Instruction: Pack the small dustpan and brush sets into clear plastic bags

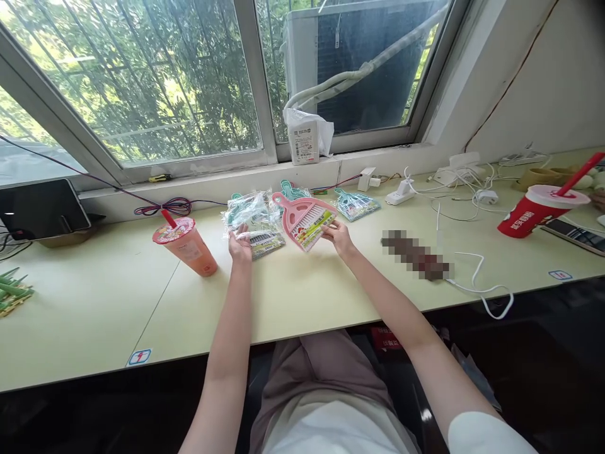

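Note:
A pink dustpan set (302,217) with a white-bristled brush and a yellow-green label is tilted above the table. My right hand (338,236) pinches its lower right edge. My left hand (241,246) is at the left, fingers curled at a clear plastic wrapper (250,211) that lies over green dustpan sets. A packaged set with dark bristles (267,244) rests just right of my left hand. Behind the pink set, a green handle (287,188) shows, and a blue-green packaged set (355,204) lies on the table to the right.
On the pale table (189,328) stand a tilted pink drink cup (189,247) at left and a red cup (539,211) at right. A tablet (45,209), green items (14,291), white cables (491,296), a power strip (399,193) and a boxed item (305,144) surround the work area.

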Motion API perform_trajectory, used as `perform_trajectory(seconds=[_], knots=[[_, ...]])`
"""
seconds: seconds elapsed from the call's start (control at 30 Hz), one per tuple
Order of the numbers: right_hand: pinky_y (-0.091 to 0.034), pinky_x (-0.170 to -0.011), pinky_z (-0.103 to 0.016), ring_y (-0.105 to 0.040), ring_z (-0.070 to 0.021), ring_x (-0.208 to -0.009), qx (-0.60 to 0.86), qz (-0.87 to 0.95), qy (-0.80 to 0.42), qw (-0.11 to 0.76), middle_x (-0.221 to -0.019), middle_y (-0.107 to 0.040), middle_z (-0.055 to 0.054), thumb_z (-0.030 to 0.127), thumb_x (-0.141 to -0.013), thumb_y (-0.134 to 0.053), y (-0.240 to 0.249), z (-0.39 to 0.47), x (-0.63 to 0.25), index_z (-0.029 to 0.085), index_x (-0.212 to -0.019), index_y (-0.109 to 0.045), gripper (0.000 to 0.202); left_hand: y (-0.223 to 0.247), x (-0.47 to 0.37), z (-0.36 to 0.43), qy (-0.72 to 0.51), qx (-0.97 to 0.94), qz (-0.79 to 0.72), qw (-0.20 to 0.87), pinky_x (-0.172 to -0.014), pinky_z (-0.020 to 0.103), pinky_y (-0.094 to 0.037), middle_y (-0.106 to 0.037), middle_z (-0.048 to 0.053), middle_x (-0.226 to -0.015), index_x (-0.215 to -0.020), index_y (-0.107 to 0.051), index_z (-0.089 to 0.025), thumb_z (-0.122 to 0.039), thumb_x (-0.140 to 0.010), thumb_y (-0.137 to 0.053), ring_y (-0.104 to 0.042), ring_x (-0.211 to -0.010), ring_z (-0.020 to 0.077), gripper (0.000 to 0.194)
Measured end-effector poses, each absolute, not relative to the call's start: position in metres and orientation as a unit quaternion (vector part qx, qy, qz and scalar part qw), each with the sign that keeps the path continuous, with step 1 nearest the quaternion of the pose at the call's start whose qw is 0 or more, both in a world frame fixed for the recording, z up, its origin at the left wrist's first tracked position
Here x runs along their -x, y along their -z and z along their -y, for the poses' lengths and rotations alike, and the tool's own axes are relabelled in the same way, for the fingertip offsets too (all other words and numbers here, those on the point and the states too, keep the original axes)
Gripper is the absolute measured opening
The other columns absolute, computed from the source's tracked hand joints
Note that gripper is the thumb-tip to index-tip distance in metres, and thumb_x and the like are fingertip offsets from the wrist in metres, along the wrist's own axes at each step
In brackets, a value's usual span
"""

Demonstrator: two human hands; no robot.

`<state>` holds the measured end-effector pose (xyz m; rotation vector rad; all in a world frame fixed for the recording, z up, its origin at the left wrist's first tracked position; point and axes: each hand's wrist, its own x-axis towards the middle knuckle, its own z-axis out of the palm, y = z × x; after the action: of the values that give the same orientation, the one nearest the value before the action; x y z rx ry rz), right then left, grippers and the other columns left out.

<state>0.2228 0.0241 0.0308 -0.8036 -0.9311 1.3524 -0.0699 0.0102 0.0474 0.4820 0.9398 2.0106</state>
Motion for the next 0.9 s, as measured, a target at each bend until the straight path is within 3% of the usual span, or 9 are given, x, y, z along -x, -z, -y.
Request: perform_trajectory(seconds=[0.17,0.27,0.33,0.37,0.43,0.53,0.63,0.77,0.9], knots=[[-0.059,-0.083,-0.031,-0.069,-0.0161,-0.084,0.343,0.343,-0.590,0.645,-0.090,-0.071,-0.001,0.019,-0.066,-0.076,-0.030,-0.029,-0.229,0.020,-0.087,-0.062,0.026,-0.043,0.057,-0.010,-0.754,-0.274,-0.553,0.224,-0.111,0.038,-0.033,-0.034,0.017,-0.150,-0.148,-0.016,-0.017,-0.017,-0.089,-0.046,-0.039,-0.136,0.0205,0.066],[-0.058,-0.084,-0.030,-0.069,-0.0164,-0.088,0.333,0.343,-0.593,0.648,-0.093,-0.071,-0.001,0.021,-0.066,-0.076,-0.031,-0.029,-0.230,0.020,-0.088,-0.062,0.027,-0.049,0.052,0.004,-0.707,-0.311,-0.635,0.007,-0.118,0.044,-0.015,-0.007,0.021,-0.157,-0.150,-0.003,-0.013,-0.021,-0.084,-0.054,-0.009,-0.147,0.0243,0.084],[-0.058,-0.084,-0.029,-0.068,-0.0169,-0.089,0.323,0.350,-0.596,0.647,-0.094,-0.071,-0.001,0.022,-0.065,-0.077,-0.031,-0.028,-0.229,0.021,-0.090,-0.062,0.029,-0.056,0.045,0.014,-0.675,-0.357,-0.639,-0.087,-0.118,0.049,-0.005,0.001,0.019,-0.158,-0.150,-0.008,-0.012,-0.029,-0.085,-0.055,0.003,-0.147,0.0266,0.082],[-0.058,-0.084,-0.030,-0.068,-0.0171,-0.089,0.319,0.354,-0.598,0.645,-0.094,-0.071,-0.001,0.023,-0.064,-0.078,-0.030,-0.028,-0.227,0.021,-0.090,-0.062,0.031,-0.059,0.040,0.019,-0.666,-0.392,-0.628,-0.097,-0.118,0.050,-0.004,-0.003,0.018,-0.159,-0.149,-0.015,-0.014,-0.034,-0.086,-0.054,0.003,-0.147,0.0275,0.077],[-0.058,-0.082,-0.030,-0.068,-0.0176,-0.088,0.313,0.362,-0.602,0.639,-0.093,-0.071,-0.001,0.025,-0.063,-0.080,-0.029,-0.027,-0.224,0.021,-0.092,-0.062,0.034,-0.062,0.024,0.024,-0.657,-0.479,-0.582,-0.016,-0.117,0.051,-0.012,-0.023,0.016,-0.155,-0.145,-0.029,-0.018,-0.042,-0.090,-0.046,-0.015,-0.146,0.0284,0.063],[-0.059,-0.079,-0.031,-0.069,-0.0178,-0.084,0.302,0.389,-0.612,0.618,-0.092,-0.071,-0.003,0.028,-0.061,-0.081,-0.027,-0.026,-0.219,0.020,-0.094,-0.062,0.039,-0.057,-0.006,0.023,-0.595,-0.570,-0.493,0.279,-0.104,0.050,-0.041,-0.055,0.013,-0.131,-0.141,-0.038,-0.024,-0.054,-0.092,-0.038,-0.053,-0.122,0.0272,0.057],[-0.059,-0.077,-0.031,-0.069,-0.0175,-0.079,0.307,0.438,-0.611,0.584,-0.091,-0.071,-0.004,0.031,-0.063,-0.081,-0.029,-0.027,-0.217,0.019,-0.096,-0.063,0.040,-0.045,-0.026,0.016,-0.535,-0.545,-0.461,0.452,-0.084,0.046,-0.054,-0.063,0.012,-0.117,-0.139,-0.037,-0.023,-0.058,-0.087,-0.047,-0.066,-0.097,0.0254,0.063],[-0.057,-0.068,-0.030,-0.068,-0.0172,-0.065,0.451,0.546,-0.523,0.474,-0.081,-0.071,-0.007,0.029,-0.071,-0.076,-0.029,-0.032,-0.224,0.015,-0.092,-0.065,0.028,-0.037,-0.021,0.008,-0.637,-0.491,-0.475,0.357,-0.090,0.039,-0.051,-0.063,0.011,-0.114,-0.130,-0.047,-0.020,-0.055,-0.088,-0.046,-0.062,-0.104,0.0235,0.054],[-0.052,-0.073,-0.030,-0.067,-0.0185,-0.073,0.611,0.666,-0.280,0.325,-0.093,-0.070,-0.009,0.023,-0.074,-0.075,-0.026,-0.033,-0.236,0.018,-0.103,-0.066,0.031,-0.043,-0.007,0.011,-0.681,-0.457,-0.538,0.196,-0.098,0.037,-0.042,-0.062,0.011,-0.113,-0.118,-0.054,-0.019,-0.056,-0.091,-0.039,-0.056,-0.110,0.0234,0.047]])
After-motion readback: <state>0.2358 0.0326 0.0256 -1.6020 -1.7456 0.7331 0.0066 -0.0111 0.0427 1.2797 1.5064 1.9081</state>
